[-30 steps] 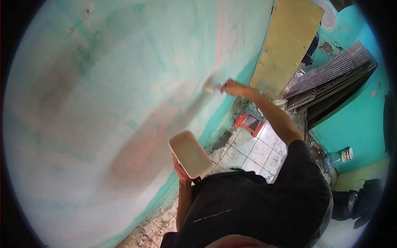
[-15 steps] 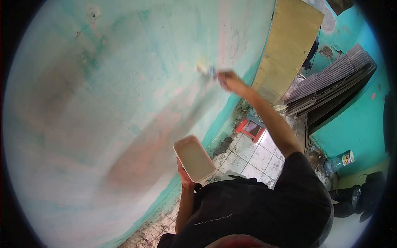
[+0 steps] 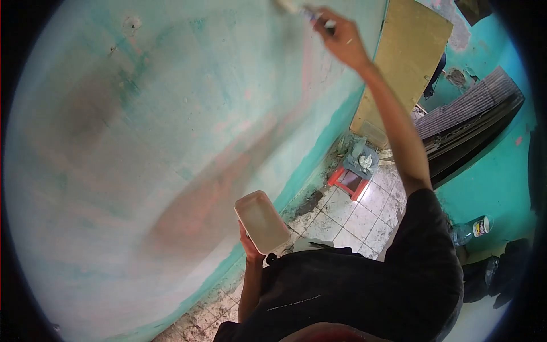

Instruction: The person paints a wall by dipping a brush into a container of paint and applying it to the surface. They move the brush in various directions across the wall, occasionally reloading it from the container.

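Observation:
My right hand is raised near the top of the view, fingers closed round the handle of a paintbrush. The brush's pale bristles reach the upper part of the wall, which is patchy turquoise, whitish and pink. Lower down, my left hand grips a shallow rectangular tub by its side and underside. Whitish-grey paint or a similar liquid covers the tub's inside. Shadows of my arm and head fall across the wall.
A red and grey stool with a crumpled white item on top stands on the dirty tiled floor. Behind it a yellowish board leans upright. Corrugated sheets are stacked at the right, above a white bucket.
My right hand has swept the paintbrush upward along the wall, from mid-height to near the top edge of the view. The left hand and tub have shifted only slightly.

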A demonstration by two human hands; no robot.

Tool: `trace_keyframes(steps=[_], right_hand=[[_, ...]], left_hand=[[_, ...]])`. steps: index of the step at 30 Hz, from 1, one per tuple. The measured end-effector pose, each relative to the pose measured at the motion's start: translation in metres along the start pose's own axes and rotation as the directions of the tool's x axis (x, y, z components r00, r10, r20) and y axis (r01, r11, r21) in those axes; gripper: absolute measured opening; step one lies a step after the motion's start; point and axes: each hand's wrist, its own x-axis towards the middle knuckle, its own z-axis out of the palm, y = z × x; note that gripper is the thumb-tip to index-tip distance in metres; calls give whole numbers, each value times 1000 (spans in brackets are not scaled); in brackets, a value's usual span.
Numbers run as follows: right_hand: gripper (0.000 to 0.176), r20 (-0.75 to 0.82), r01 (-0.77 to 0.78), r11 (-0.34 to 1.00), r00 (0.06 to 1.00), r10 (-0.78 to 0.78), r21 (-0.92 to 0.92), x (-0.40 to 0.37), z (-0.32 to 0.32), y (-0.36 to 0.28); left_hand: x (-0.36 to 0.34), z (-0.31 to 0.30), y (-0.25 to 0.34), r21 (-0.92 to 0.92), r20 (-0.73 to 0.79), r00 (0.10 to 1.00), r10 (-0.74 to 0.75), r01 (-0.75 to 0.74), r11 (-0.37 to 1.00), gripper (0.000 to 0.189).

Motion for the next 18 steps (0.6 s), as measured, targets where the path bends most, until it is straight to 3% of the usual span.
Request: trace_keyframes(steps=[2,3,4,5,6,7,8,10,11,12,13,15,16,17,18], right_hand=[[32,128,-70,995,989,79,-73,-70,52,23],[33,70,-65,997,995,67,-35,-123,82,38],[33,125,-99,995,987,100,-15,-173,96,49],[35,192,-128,992,973,125,3,-217,105,61],[34,446,-202,961,854,268,-192,-250,106,80],[34,704,-216,903,569,425,-370,-259,98,88],[34,706,-215,903,567,425,-371,-256,92,94],[25,646,100,970,760,70,-223,-227,89,114],[17,591,-49,989,798,122,-138,-169,77,96],[13,553,151,981,831,-60,-120,-105,55,83],[14,512,192,957,857,-55,-218,-48,27,51],[18,235,202,966,958,-161,-163,28,-12,6],[17,99,247,954,967,-233,-168,56,-16,16],[32,39,78,992,996,-75,-97,59,-27,-29],[32,46,78,993,996,-74,-88,50,-15,-18]], left_hand=[[-2,3,-5,12,-12,998,54,-54,998,49],[-5,2,-5,29,-17,995,103,-103,994,49],[-6,-6,-3,33,-17,995,102,-101,994,49],[-2,-17,-5,-26,56,995,80,-79,997,55],[2,-24,-9,-90,130,989,66,-55,994,61],[4,-28,-11,-98,129,989,69,-56,994,61],[5,-32,-10,-23,161,982,95,-93,995,61],[3,-29,-7,60,199,973,115,-129,990,61],[4,-18,-8,38,117,988,104,-109,993,60],[3,-11,-11,13,27,996,87,-87,996,60],[3,-10,-14,8,20,996,87,-87,996,60],[6,-10,-15,2,32,999,41,-41,999,59],[10,-10,-17,0,29,998,48,-48,999,59],[13,-13,-20,17,37,996,78,-78,997,58],[11,-16,-23,32,41,993,108,-110,993,58]])
